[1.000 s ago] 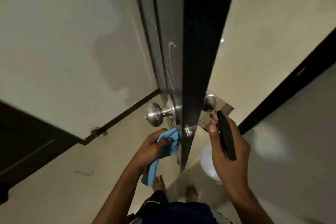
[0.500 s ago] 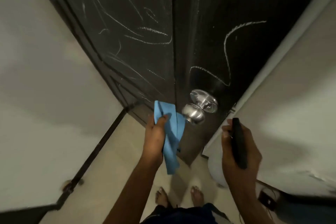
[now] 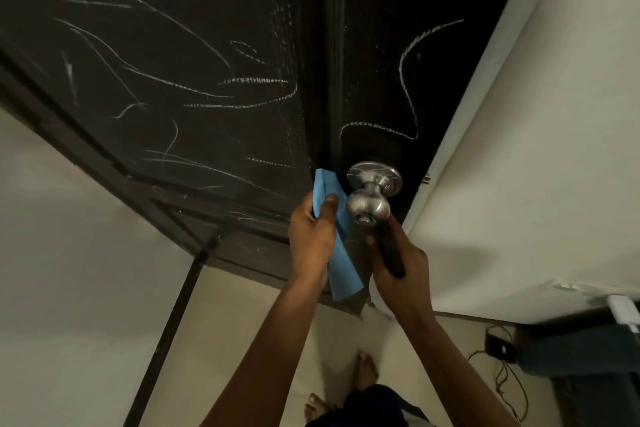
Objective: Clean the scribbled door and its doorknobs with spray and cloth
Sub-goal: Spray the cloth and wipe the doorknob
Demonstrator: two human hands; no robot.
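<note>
Two hands work below the round steel doorknob (image 3: 368,206): left hand (image 3: 311,236) pinches the folded blue cloth (image 3: 341,253); right hand (image 3: 398,265) grips the black spray bottle (image 3: 391,253).

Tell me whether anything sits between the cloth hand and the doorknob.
Nothing visible does. The left hand holds the blue cloth right beside the doorknob, cloth facing it. The right hand grips the spray's dark head just below.

Pale wall (image 3: 540,156) fills the right side of the frame; a second pale wall (image 3: 69,253) occupies the lower left, with a dark baseboard strip (image 3: 166,333) running down it. Cream floor (image 3: 332,333) at bottom centre; bare feet (image 3: 363,371) on it; tangled cable (image 3: 502,374) and a small dark box (image 3: 500,347) at lower right.
</note>
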